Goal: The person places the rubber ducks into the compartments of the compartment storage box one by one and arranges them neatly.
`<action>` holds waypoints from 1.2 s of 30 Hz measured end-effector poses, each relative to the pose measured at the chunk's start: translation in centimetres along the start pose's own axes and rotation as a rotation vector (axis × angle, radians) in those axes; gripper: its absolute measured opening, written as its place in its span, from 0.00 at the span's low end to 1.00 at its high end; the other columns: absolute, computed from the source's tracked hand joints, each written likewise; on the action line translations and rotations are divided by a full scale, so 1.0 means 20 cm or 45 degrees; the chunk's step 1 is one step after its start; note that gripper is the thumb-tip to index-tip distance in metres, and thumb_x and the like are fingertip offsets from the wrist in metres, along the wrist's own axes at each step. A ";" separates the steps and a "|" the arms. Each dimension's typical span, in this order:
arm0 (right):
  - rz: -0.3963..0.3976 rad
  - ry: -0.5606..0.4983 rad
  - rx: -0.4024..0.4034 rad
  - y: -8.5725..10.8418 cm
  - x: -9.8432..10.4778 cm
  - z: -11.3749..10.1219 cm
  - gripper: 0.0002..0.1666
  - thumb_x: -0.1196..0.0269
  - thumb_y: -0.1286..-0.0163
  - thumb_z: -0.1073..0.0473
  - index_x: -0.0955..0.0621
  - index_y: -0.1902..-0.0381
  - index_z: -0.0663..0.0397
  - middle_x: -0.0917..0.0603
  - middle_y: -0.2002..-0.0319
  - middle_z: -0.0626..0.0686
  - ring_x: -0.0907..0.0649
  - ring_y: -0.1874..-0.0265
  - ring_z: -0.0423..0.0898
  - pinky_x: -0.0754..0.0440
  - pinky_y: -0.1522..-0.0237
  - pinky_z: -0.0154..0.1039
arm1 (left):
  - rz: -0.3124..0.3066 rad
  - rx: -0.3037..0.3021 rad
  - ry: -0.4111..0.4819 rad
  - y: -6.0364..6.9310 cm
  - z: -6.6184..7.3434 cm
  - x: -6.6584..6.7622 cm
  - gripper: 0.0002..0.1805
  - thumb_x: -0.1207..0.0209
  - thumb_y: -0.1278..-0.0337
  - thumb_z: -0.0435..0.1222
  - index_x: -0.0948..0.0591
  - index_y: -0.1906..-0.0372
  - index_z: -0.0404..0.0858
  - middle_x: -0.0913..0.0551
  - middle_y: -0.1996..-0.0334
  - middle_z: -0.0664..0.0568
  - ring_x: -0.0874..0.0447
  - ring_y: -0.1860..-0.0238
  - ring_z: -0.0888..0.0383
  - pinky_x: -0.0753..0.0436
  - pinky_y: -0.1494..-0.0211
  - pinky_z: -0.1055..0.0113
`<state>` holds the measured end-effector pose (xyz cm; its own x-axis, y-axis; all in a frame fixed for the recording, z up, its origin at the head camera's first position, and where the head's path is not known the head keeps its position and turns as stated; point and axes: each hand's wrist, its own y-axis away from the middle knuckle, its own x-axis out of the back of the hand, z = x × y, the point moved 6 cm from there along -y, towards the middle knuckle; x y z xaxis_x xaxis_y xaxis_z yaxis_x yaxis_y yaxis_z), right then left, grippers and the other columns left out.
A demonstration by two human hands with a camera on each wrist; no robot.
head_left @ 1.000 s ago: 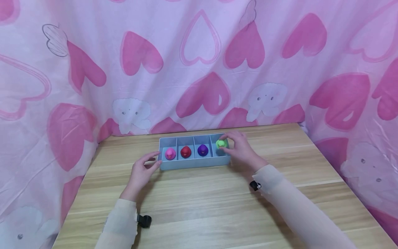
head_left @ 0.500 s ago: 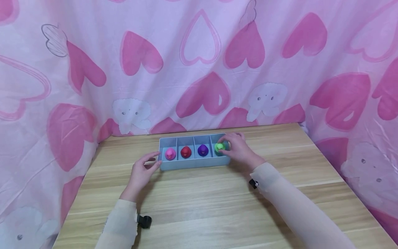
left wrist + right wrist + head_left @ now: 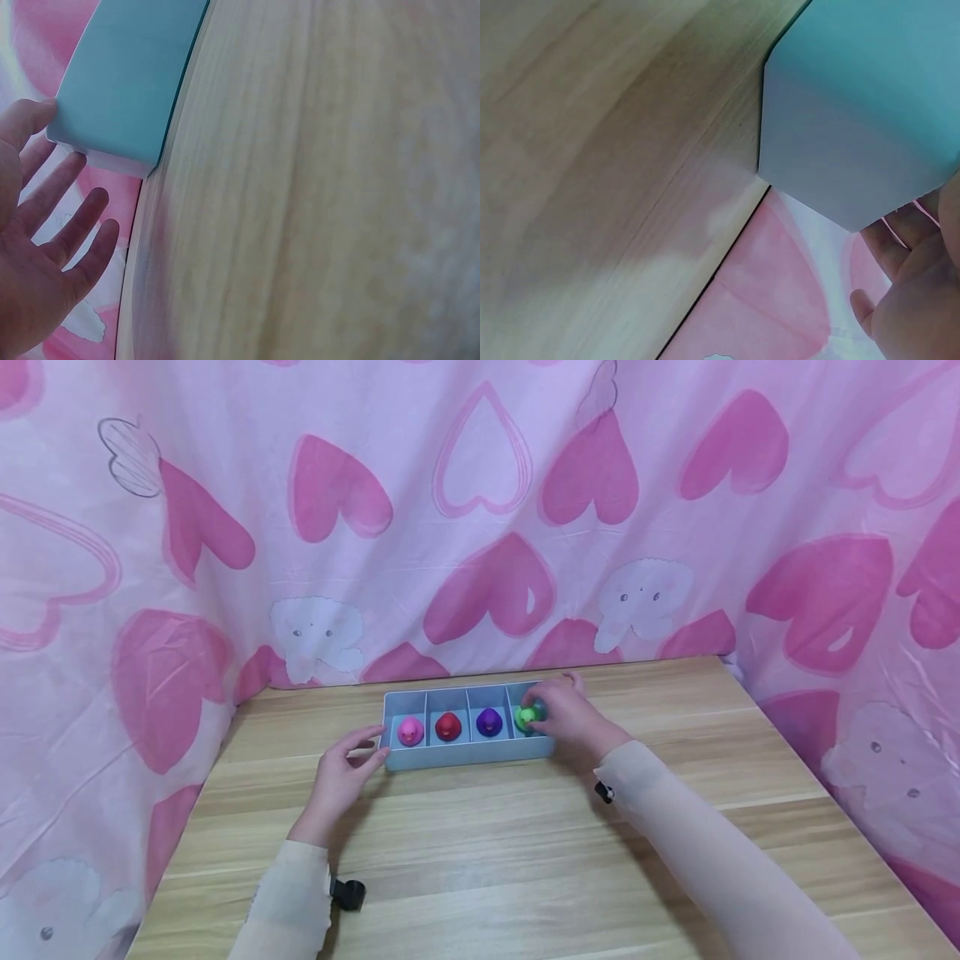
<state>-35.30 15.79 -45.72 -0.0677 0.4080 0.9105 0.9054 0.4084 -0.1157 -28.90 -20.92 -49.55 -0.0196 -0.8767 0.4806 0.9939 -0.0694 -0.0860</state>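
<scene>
A blue-grey box (image 3: pixel 468 755) with a row of compartments stands on the table. Upright inside, each in its own compartment, are a pink rubber duck (image 3: pixel 410 731), a red one and a purple rubber duck (image 3: pixel 489 722). In the rightmost compartment my right hand (image 3: pixel 573 714) pinches a green rubber duck (image 3: pixel 527 718) between thumb and fingers. My left hand (image 3: pixel 347 777) touches the box's left end with thumb and fingertips, its other fingers spread loosely, as the left wrist view shows. The right wrist view shows the box's outer wall (image 3: pixel 832 142) but hides the green duck.
The wood-grain table (image 3: pixel 465 852) extends in front of the box and to both sides. A pink curtain with hearts (image 3: pixel 487 585) hangs along the table's back and sides. A black strap device (image 3: pixel 348 894) sits on the left sleeve.
My right hand has lowered the green duck into the rightmost compartment and shifted it slightly left. The left hand and the box have stayed in place.
</scene>
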 end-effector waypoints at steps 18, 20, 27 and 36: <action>-0.109 0.060 0.007 -0.03 0.00 -0.03 0.20 0.22 0.40 0.60 0.13 0.50 0.47 0.11 0.52 0.46 0.18 0.43 0.50 0.60 0.21 0.69 | 0.003 -0.006 -0.017 -0.01 0.00 0.00 0.25 0.35 0.30 0.46 0.21 0.32 0.43 0.22 0.32 0.46 0.22 0.35 0.43 0.17 0.34 0.44; -0.101 0.029 0.013 -0.03 0.00 -0.02 0.21 0.23 0.38 0.58 0.14 0.47 0.47 0.11 0.49 0.47 0.18 0.41 0.50 0.60 0.21 0.70 | 0.005 0.000 -0.020 0.00 -0.01 0.00 0.25 0.35 0.30 0.46 0.20 0.32 0.44 0.22 0.32 0.45 0.22 0.35 0.42 0.17 0.34 0.44; 0.054 -0.090 0.009 0.00 0.05 -0.04 0.20 0.29 0.30 0.51 0.17 0.43 0.49 0.13 0.45 0.48 0.20 0.37 0.51 0.52 0.21 0.65 | -0.007 0.035 -0.044 0.01 0.01 0.01 0.26 0.35 0.30 0.47 0.21 0.31 0.45 0.23 0.31 0.45 0.20 0.37 0.41 0.15 0.37 0.46; 0.191 0.008 -0.121 0.14 0.11 -0.15 0.29 0.33 0.28 0.46 0.24 0.32 0.46 0.24 0.32 0.54 0.31 0.28 0.57 0.48 0.22 0.67 | 0.088 -0.012 -0.050 0.01 0.08 0.02 0.24 0.34 0.31 0.42 0.20 0.34 0.43 0.21 0.34 0.44 0.23 0.35 0.43 0.19 0.33 0.43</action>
<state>-31.57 15.36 -42.79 0.0734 0.4530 0.8885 0.9408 0.2642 -0.2124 -28.58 -20.55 -47.87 0.0538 -0.8603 0.5070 0.9916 -0.0137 -0.1285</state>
